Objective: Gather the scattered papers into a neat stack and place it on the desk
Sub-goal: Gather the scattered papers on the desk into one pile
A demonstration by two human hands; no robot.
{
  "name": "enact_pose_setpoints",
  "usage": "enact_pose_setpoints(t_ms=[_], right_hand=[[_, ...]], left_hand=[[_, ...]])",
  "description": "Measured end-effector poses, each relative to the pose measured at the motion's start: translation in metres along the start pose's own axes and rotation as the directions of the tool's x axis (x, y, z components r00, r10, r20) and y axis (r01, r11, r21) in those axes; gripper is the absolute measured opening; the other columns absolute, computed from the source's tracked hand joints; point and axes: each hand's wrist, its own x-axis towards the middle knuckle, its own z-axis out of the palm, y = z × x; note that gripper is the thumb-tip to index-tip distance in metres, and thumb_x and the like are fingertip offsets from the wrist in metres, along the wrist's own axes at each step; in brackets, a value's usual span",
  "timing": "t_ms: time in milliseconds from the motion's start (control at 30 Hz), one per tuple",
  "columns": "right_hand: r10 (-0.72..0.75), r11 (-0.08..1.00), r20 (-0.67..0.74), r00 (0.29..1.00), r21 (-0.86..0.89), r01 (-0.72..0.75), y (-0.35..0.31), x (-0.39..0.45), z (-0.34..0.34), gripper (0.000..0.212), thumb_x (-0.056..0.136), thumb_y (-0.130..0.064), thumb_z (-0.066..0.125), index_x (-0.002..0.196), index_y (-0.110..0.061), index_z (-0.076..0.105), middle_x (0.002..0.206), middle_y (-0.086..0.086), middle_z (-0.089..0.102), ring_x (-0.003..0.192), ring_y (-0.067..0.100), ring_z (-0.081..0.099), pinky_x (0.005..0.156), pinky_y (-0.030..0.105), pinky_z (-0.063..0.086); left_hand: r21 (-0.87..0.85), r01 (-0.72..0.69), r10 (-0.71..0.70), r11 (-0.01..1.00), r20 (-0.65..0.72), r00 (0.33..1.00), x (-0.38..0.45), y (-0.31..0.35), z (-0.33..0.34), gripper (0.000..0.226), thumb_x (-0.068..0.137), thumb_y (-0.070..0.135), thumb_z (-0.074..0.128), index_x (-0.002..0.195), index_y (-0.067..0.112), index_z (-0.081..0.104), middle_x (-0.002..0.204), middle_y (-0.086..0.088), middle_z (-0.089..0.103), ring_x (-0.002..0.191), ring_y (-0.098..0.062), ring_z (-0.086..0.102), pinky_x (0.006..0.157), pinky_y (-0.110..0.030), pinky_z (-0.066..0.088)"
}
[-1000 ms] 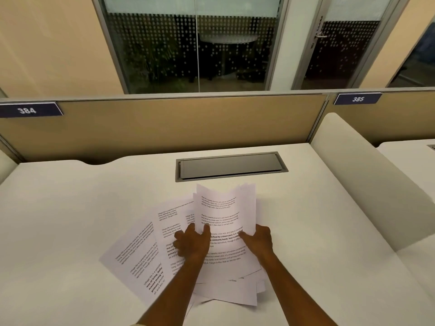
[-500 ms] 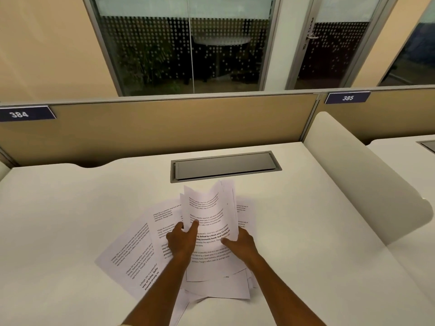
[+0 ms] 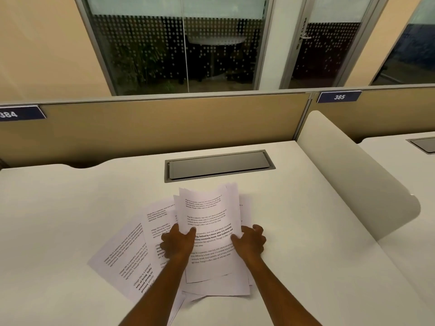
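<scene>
Several printed white papers lie on the white desk (image 3: 70, 208). A bunch of gathered sheets (image 3: 209, 217) bows upward in the middle, pinched from both sides. My left hand (image 3: 177, 242) grips its left edge with the thumb on top. My right hand (image 3: 250, 241) holds the right edge. Two loose sheets (image 3: 124, 257) fan out to the left, partly under my left forearm. More sheets (image 3: 219, 287) lie flat under the held bunch, near the desk's front.
A grey cable hatch (image 3: 219, 165) is set into the desk just behind the papers. A tan partition (image 3: 164, 128) runs along the back. A white curved divider (image 3: 353, 175) stands to the right, with a neighbouring desk (image 3: 400, 147) beyond it.
Both hands still hold the same bunch of sheets; they have squeezed it narrower and it bows more. The loose sheets on the left have not moved.
</scene>
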Motion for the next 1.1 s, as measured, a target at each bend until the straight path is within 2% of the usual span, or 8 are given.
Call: enact_pose_setpoints(t_ms=[233, 400, 533, 700, 833, 933, 1000, 1100], right_hand=[[-0.022, 0.982, 0.022, 1.000, 0.187, 0.017, -0.005, 0.003, -0.002, 0.047, 0.083, -0.038, 0.071, 0.121, -0.011, 0.062, 0.142, 0.011, 0.038, 0.121, 0.031, 0.051, 0.103, 0.040, 0.047], [-0.047, 0.970, 0.023, 0.999, 0.239, 0.041, -0.007, 0.003, -0.001, 0.052, 0.081, -0.038, 0.073, 0.123, -0.009, 0.061, 0.137, 0.008, 0.043, 0.117, 0.025, 0.056, 0.099, 0.035, 0.051], [-0.056, 0.931, 0.031, 0.998, 0.364, 0.041, -0.003, 0.006, 0.002, 0.042, 0.077, -0.036, 0.076, 0.111, -0.011, 0.069, 0.121, 0.005, 0.062, 0.098, 0.019, 0.065, 0.087, 0.034, 0.058], [-0.160, 0.853, 0.133, 0.978, 0.518, 0.070, -0.004, 0.001, -0.004, 0.035, 0.085, -0.024, 0.070, 0.118, -0.013, 0.066, 0.116, 0.005, 0.070, 0.087, 0.014, 0.064, 0.068, 0.015, 0.051], [-0.208, 0.788, 0.259, 0.943, 0.616, 0.005, -0.009, 0.000, -0.002, 0.049, 0.085, -0.033, 0.070, 0.130, -0.026, 0.053, 0.124, -0.001, 0.065, 0.099, 0.015, 0.064, 0.075, 0.023, 0.055], [-0.226, 0.750, 0.296, 0.928, 0.661, -0.028, -0.015, 0.001, -0.004, 0.057, 0.083, -0.030, 0.073, 0.132, -0.031, 0.043, 0.123, -0.005, 0.059, 0.097, 0.011, 0.061, 0.073, 0.022, 0.055], [-0.222, 0.762, 0.274, 0.936, 0.648, -0.009, -0.016, 0.004, -0.007, 0.067, 0.083, -0.024, 0.074, 0.136, -0.030, 0.035, 0.124, -0.004, 0.054, 0.101, 0.014, 0.058, 0.079, 0.025, 0.055], [-0.197, 0.815, 0.239, 0.951, 0.579, 0.024, -0.016, 0.010, -0.007, 0.087, 0.081, -0.018, 0.076, 0.145, -0.029, 0.018, 0.123, 0.001, 0.049, 0.106, 0.020, 0.055, 0.092, 0.040, 0.053]], left_hand=[[0.001, -0.059, 0.059, 0.998, 0.011, 0.998, 0.004, -0.005, 0.002, 0.059, 0.077, 0.038, 0.074, 0.127, 0.015, 0.051, 0.124, -0.020, 0.053, 0.115, -0.039, 0.048, 0.099, -0.055, 0.044], [0.061, -0.118, 0.117, 0.991, 0.017, 0.993, 0.015, -0.017, 0.011, 0.060, 0.071, 0.036, 0.076, 0.122, 0.019, 0.050, 0.118, -0.013, 0.061, 0.110, -0.036, 0.056, 0.097, -0.056, 0.047], [0.042, -0.155, 0.155, 0.987, 0.020, 0.988, 0.019, -0.023, 0.013, 0.060, 0.070, 0.031, 0.077, 0.121, 0.018, 0.049, 0.119, -0.012, 0.063, 0.109, -0.035, 0.059, 0.097, -0.057, 0.048], [-0.125, -0.191, 0.199, 0.974, 0.054, 0.979, -0.002, -0.008, -0.001, 0.058, 0.075, 0.009, 0.076, 0.126, 0.010, 0.049, 0.123, -0.015, 0.062, 0.112, -0.035, 0.059, 0.093, -0.051, 0.053], [-0.155, -0.184, 0.197, 0.971, 0.074, 0.978, -0.003, -0.007, -0.003, 0.062, 0.073, 0.009, 0.078, 0.127, 0.012, 0.048, 0.124, -0.014, 0.062, 0.113, -0.034, 0.058, 0.093, -0.050, 0.053], [-0.155, -0.170, 0.180, 0.973, 0.050, 0.982, -0.001, -0.011, -0.005, 0.063, 0.072, 0.009, 0.078, 0.126, 0.012, 0.047, 0.125, -0.014, 0.061, 0.114, -0.035, 0.057, 0.095, -0.052, 0.052], [-0.192, -0.154, 0.164, 0.969, 0.037, 0.986, -0.003, -0.011, -0.008, 0.062, 0.074, 0.004, 0.076, 0.127, 0.011, 0.045, 0.125, -0.015, 0.059, 0.115, -0.036, 0.056, 0.096, -0.052, 0.051], [-0.244, -0.117, 0.129, 0.963, 0.036, 0.991, -0.006, -0.011, -0.012, 0.066, 0.076, -0.003, 0.073, 0.131, 0.009, 0.039, 0.127, -0.016, 0.056, 0.115, -0.035, 0.056, 0.092, -0.049, 0.052]])
